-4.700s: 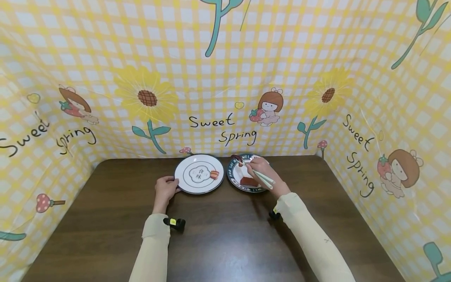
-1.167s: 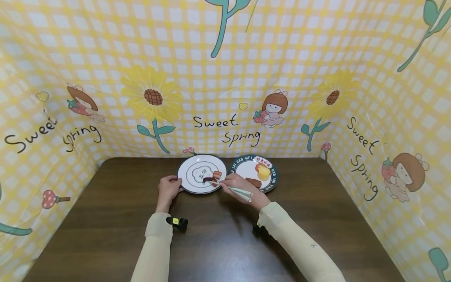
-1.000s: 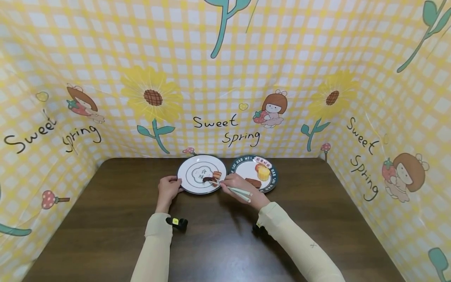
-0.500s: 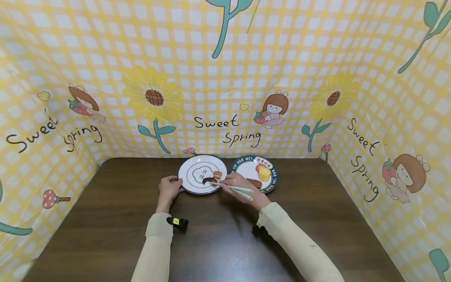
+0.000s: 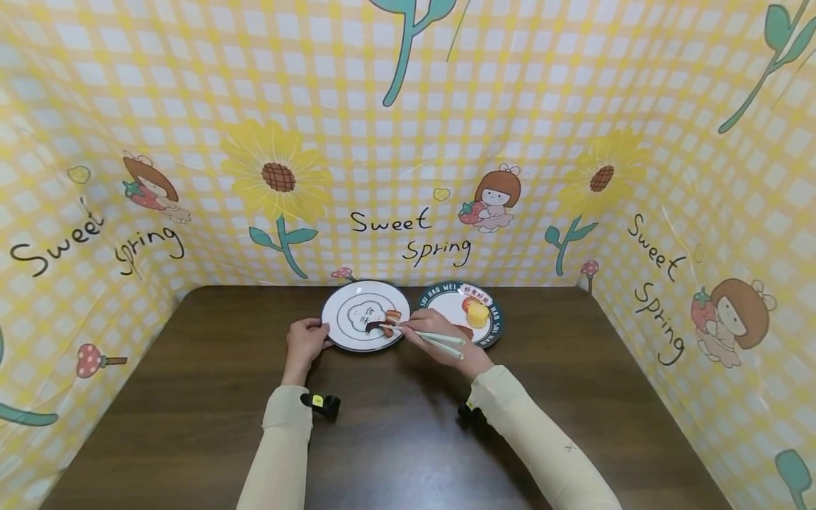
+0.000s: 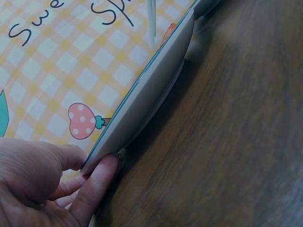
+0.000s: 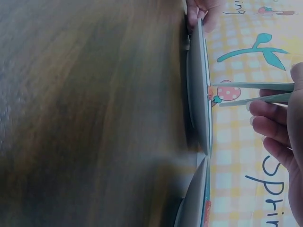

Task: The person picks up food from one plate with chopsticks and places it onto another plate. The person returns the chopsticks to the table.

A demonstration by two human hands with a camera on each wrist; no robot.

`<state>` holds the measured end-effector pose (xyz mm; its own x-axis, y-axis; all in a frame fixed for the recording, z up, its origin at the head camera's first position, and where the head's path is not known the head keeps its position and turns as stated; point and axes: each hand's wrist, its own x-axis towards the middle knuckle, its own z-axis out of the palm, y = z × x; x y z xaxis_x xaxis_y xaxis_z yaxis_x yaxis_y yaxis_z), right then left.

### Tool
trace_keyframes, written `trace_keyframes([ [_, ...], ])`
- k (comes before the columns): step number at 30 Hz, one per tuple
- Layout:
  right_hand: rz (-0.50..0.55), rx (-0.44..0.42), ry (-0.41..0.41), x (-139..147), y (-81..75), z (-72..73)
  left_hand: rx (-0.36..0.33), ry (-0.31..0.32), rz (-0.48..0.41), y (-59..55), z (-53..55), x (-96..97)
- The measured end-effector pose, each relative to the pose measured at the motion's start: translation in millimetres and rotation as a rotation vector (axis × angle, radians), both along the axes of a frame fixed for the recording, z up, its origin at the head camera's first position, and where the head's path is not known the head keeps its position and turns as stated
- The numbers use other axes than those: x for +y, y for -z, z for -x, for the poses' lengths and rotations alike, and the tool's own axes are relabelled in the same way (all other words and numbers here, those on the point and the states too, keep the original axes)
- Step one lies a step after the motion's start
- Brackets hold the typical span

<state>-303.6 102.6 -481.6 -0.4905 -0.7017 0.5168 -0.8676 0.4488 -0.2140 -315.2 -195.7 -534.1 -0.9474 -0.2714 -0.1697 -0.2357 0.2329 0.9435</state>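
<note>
My left hand (image 5: 307, 342) pinches the near left rim of a white plate (image 5: 338, 322), thumb on top and fingers underneath in the left wrist view. Pale green chopsticks (image 5: 440, 341) are held in my right hand (image 5: 446, 327), reaching over that plate's right side. In the right wrist view the chopsticks (image 7: 255, 86) are spread, their tips apart close over the plate (image 7: 198, 90). A dark brown curved piece (image 5: 372, 327) lies at the tips in the head view. Beside it is a red-and-tan striped food piece (image 5: 394, 316), partly overlapped by the chopsticks.
A green-rimmed plate (image 5: 440, 303) stands close on the right, partly behind my right hand. It bears a yellow piece (image 5: 478, 314), a red-orange round piece (image 5: 467, 303) and a brown slab (image 5: 467, 331). Checked cloth (image 5: 382, 163) rises behind the brown table (image 5: 382, 425).
My right hand has moved left from the green-rimmed plate to the white one, bringing the dark piece. Lately it shifted slightly right and the chopsticks spread. My left hand keeps its hold.
</note>
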Motion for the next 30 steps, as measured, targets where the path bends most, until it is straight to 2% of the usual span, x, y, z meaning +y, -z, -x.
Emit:
trace_keyframes([
  [6,0.047,-0.024,0.015,6.2,2.4,0.1,0.009,-0.008,0.000,2.6,1.5,-0.6],
  [15,0.095,-0.087,0.115,27.5,7.9,1.5,-0.005,-0.001,0.008,3.9,3.0,-2.3],
  [19,0.129,-0.073,0.133,39.2,7.8,2.0,-0.007,0.002,0.015,3.3,3.2,-2.3],
  [26,0.122,-0.045,0.193,61.3,6.9,-2.4,0.001,0.005,0.015,4.4,2.1,-2.3],
  [30,0.130,0.003,0.201,75.8,6.5,-3.7,0.001,-0.001,0.017,5.5,3.6,-1.4],
])
